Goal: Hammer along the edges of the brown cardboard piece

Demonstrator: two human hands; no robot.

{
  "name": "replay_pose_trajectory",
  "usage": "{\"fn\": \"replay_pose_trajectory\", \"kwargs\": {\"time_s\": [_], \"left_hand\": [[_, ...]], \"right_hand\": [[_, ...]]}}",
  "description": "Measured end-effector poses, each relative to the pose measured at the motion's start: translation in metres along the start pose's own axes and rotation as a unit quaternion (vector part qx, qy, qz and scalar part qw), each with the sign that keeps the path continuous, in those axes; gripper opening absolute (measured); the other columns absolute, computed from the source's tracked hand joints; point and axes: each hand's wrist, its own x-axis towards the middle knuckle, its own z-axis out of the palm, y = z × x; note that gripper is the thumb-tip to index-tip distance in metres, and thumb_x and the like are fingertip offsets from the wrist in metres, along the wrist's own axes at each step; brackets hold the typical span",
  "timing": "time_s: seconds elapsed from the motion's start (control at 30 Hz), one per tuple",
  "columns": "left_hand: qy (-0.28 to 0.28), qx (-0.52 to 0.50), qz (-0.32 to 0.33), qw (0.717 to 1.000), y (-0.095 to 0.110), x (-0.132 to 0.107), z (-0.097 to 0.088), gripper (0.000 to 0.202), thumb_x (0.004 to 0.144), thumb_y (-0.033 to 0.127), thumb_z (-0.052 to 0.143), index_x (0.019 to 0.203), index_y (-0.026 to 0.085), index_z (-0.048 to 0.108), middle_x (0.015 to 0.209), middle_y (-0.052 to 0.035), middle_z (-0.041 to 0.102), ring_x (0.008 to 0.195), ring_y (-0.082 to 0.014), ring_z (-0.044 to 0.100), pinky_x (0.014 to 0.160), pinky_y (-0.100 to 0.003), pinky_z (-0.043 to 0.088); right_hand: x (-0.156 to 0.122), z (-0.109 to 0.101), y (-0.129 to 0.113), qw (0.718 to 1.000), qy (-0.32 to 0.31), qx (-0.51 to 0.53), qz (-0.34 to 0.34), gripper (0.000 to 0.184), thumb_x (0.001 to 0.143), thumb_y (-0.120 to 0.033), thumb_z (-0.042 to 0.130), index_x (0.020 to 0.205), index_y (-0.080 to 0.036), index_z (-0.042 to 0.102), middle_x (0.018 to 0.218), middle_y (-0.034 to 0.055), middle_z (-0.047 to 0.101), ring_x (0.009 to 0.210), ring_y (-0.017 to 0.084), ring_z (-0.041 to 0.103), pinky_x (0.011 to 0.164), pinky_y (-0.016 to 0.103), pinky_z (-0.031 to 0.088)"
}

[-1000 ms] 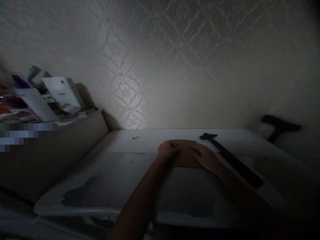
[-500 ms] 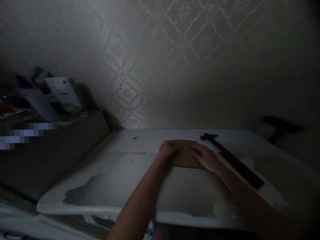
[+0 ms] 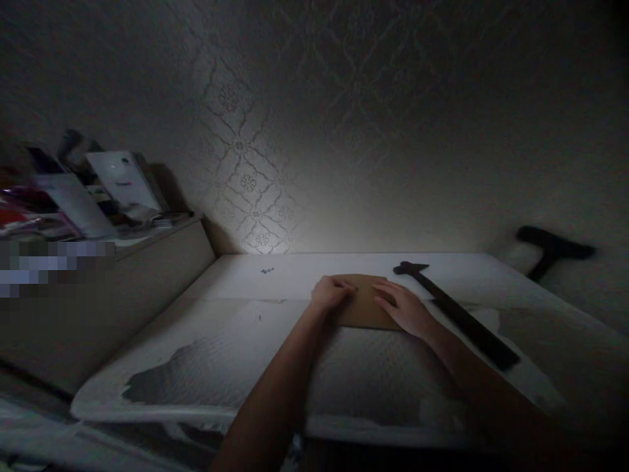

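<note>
**Both hands on a brown board, hammer lying close by**

In the head view, very dim, the person's two bare hands lie on a flat brown board [image 3: 364, 307] that sits on the far middle of a pale table [image 3: 236, 347]. The left hand [image 3: 331, 293] rests at the board's left edge with its fingers curled under. Whether they pinch the edge, hold something small, or only lean there, I cannot tell. The right hand [image 3: 405, 308] lies open and palm down on the right part of the board, fingers pointing toward the left hand.

Just beside the right hand a dark hammer [image 3: 457, 314] lies on the table, its head toward the wall [image 3: 314, 164] and its handle running back along the right forearm. A few tiny dark bits [image 3: 266, 270], too small to identify, lie well to the left near the table's far edge. A low cabinet [image 3: 162, 262] beside the table carries a clutter of boxes [image 3: 122, 180]. A dark T-shaped form [image 3: 550, 252] shows against the wall at far right, and it may be only the hammer's shadow.

Risks, as I judge them:
- **Poor light:** edges and small parts are hard to see, so a finger could end up where it should not be.
- **A sliding board:** only flat hand pressure seems to hold it, and an uneven push could skate it across the smooth top.
- **The hammer:** it lies right along the right forearm, so a careless sweep could knock it off the table.
- **The loose bits:** they could be brushed off and lost.
</note>
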Motion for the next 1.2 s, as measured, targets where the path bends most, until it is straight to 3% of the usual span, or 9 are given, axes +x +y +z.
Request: {"fn": "replay_pose_trajectory", "kwargs": {"time_s": [0.57,0.87,0.97,1.07,1.13,1.2], "left_hand": [[-0.015,-0.007,0.008,1.000,0.000,-0.001,-0.002,0.016,0.073,0.029,0.068,0.080,0.018,0.076,0.081,-0.0046,0.072,0.079,-0.0186,0.065,0.071,-0.024,0.049],[-0.013,-0.019,0.015,1.000,-0.002,-0.001,-0.002,0.013,0.072,0.027,0.068,0.077,0.017,0.075,0.080,-0.0045,0.071,0.079,-0.0180,0.064,0.072,-0.024,0.048],[-0.014,-0.017,0.010,1.000,-0.002,0.001,-0.002,0.012,0.071,0.025,0.069,0.077,0.017,0.075,0.081,-0.0045,0.071,0.079,-0.0182,0.064,0.071,-0.024,0.048],[-0.017,-0.029,0.008,0.999,-0.002,0.001,-0.001,0.012,0.070,0.023,0.069,0.077,0.016,0.075,0.080,-0.0044,0.071,0.079,-0.0178,0.064,0.071,-0.023,0.048],[-0.019,-0.039,0.012,0.999,-0.002,0.001,-0.001,0.013,0.070,0.022,0.068,0.079,0.016,0.076,0.078,-0.0039,0.071,0.078,-0.0170,0.064,0.071,-0.022,0.048],[-0.018,-0.043,0.012,0.999,-0.002,0.000,-0.001,0.013,0.070,0.023,0.068,0.079,0.017,0.076,0.076,-0.0029,0.071,0.078,-0.0165,0.063,0.071,-0.022,0.048]], "right_hand": [[0.000,-0.002,-0.001,1.000,-0.009,-0.002,0.004,0.034,0.087,-0.032,0.048,0.112,-0.016,0.066,0.124,0.0136,0.062,0.118,0.026,0.054,0.104,0.045,0.040],[0.001,0.000,-0.001,1.000,0.009,0.014,0.002,0.030,0.085,-0.030,0.050,0.109,-0.021,0.066,0.121,0.0104,0.064,0.116,0.024,0.055,0.102,0.045,0.041],[0.002,-0.009,-0.002,0.999,0.045,-0.014,0.001,0.033,0.086,-0.028,0.046,0.111,-0.018,0.065,0.119,0.0117,0.064,0.114,0.024,0.057,0.101,0.043,0.042],[0.000,-0.027,0.003,0.989,0.100,-0.098,0.054,0.035,0.084,-0.022,0.044,0.110,-0.016,0.065,0.118,0.0138,0.064,0.111,0.027,0.057,0.098,0.045,0.043],[-0.005,-0.040,0.011,0.968,0.127,-0.165,0.141,0.036,0.081,-0.020,0.045,0.110,-0.015,0.065,0.113,0.0160,0.066,0.103,0.030,0.060,0.090,0.048,0.047],[-0.010,-0.051,0.021,0.942,0.113,-0.226,0.222,0.037,0.078,-0.023,0.048,0.110,-0.016,0.066,0.103,0.0183,0.068,0.093,0.033,0.063,0.079,0.050,0.050]]}}
